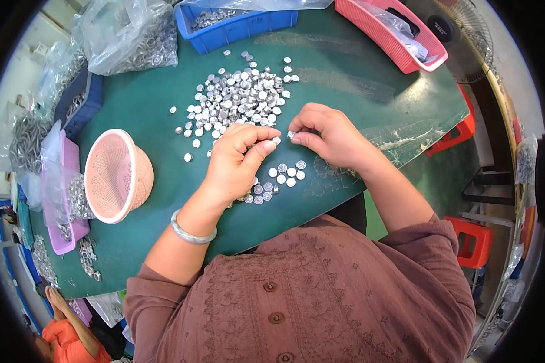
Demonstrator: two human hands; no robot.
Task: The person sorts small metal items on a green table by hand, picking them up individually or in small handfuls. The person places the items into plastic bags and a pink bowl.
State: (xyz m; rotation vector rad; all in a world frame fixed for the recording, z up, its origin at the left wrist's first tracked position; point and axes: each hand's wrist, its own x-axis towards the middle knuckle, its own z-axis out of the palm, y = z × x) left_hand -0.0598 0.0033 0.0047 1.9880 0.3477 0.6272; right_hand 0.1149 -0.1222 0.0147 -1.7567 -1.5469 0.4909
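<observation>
Between the thumb and fingers of my left hand point(242, 154) is a small silver metal disc point(277, 140). My right hand point(330, 134), just to its right, pinches another small round metal piece point(291, 135). The two hands are close but apart, above the green tabletop. Beyond them spreads a heap of small silver discs point(242, 94). Nearer to me, below my fingers, lies a loose group of discs point(290, 172), some plain and some with a patterned face. More patterned discs point(259, 190) lie beside my left wrist, which partly hides them.
A pink woven basket point(140, 175) stands to the left, near a purple tray point(71, 157). Blue bins point(242, 25) and a clear bag of metal parts point(127, 36) line the far side. A pink-red basket point(387, 33) sits far right. Another person point(72, 336) is at lower left.
</observation>
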